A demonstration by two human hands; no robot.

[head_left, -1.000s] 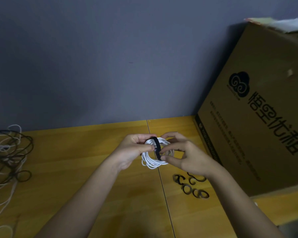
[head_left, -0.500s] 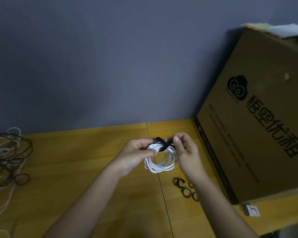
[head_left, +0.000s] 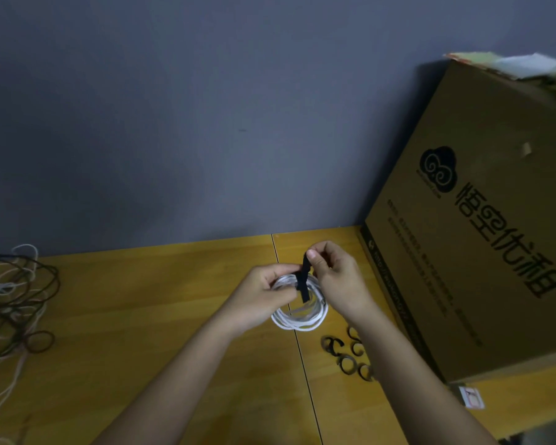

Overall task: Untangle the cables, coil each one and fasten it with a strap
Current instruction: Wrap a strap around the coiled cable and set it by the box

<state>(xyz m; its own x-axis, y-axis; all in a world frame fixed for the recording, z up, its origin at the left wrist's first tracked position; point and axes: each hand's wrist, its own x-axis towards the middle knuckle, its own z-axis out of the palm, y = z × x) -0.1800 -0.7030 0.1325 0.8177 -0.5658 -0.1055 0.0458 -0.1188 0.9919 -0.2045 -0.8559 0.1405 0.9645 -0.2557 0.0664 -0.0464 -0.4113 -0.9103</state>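
White: 1 coil (head_left: 299, 319), 1 strap (head_left: 303, 281), 2 hands

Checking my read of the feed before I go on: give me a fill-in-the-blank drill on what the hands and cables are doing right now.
1. The left hand holds a coiled cable whose colour is ____.
2. The right hand pinches one end of the black ____.
3. The spare straps lie on the table beside the ____ box.
4. The tangled cables lie at the table's ____ edge.

Missing words: white; strap; cardboard; left
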